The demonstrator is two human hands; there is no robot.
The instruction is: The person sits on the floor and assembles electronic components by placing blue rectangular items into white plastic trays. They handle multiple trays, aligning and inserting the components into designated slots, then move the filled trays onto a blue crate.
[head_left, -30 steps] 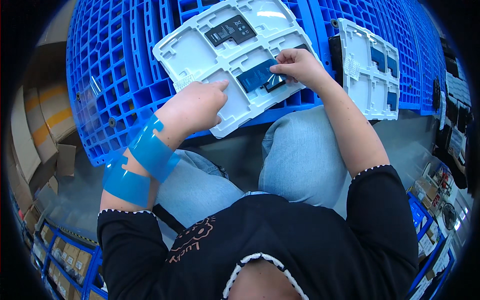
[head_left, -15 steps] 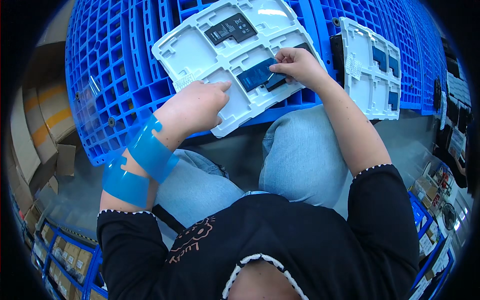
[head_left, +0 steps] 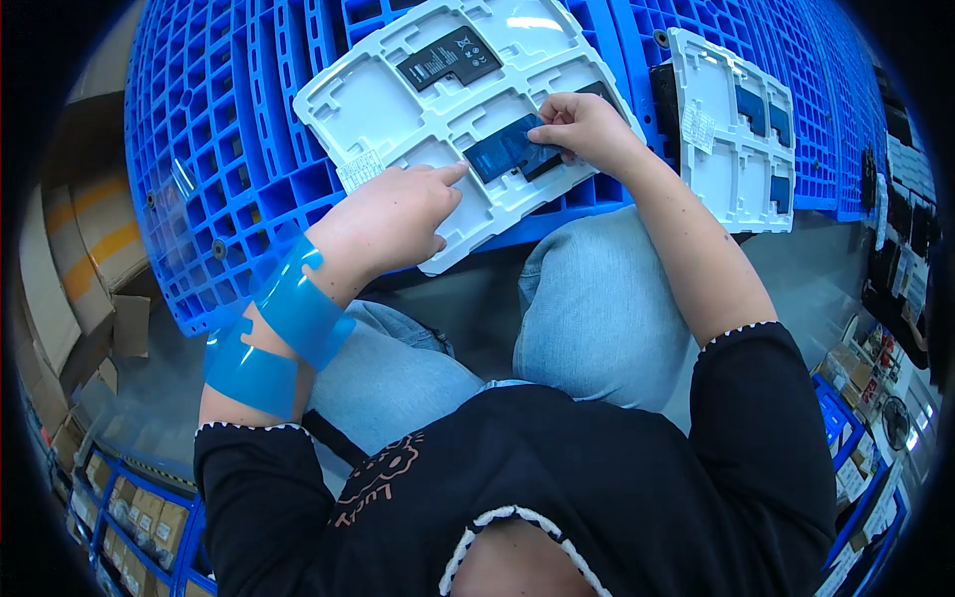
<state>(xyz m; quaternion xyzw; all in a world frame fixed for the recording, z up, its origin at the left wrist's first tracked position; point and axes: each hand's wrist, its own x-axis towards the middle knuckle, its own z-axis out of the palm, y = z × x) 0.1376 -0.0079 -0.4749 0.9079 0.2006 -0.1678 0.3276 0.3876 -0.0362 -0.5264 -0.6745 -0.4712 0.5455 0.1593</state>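
A white moulded tray (head_left: 373, 106) lies before me on blue plastic pallets. My right hand (head_left: 587, 131) pinches the right end of a blue film sheet (head_left: 500, 151) over a black flat battery (head_left: 543, 165) in a near pocket. The battery is partly hidden by the film and my fingers. My left hand (head_left: 403, 211) rests on the tray's near left part, index finger stretched toward the film's left end and thumb apart, holding nothing. Another black battery (head_left: 450, 58) lies in a far pocket. Blue film pieces (head_left: 298, 310) cling to my left forearm.
A second white tray (head_left: 708, 169) with several blue-covered pieces sits to the right on the blue pallet (head_left: 204, 119). Cardboard boxes (head_left: 85, 239) stand at the left. Blue racks (head_left: 149, 507) with cartons are at lower left, and a fan (head_left: 896, 423) at far right.
The view has shifted slightly, so the trays appear a little farther left. My right hand still pinches the film, and my left hand keeps nearly the same place on the tray.
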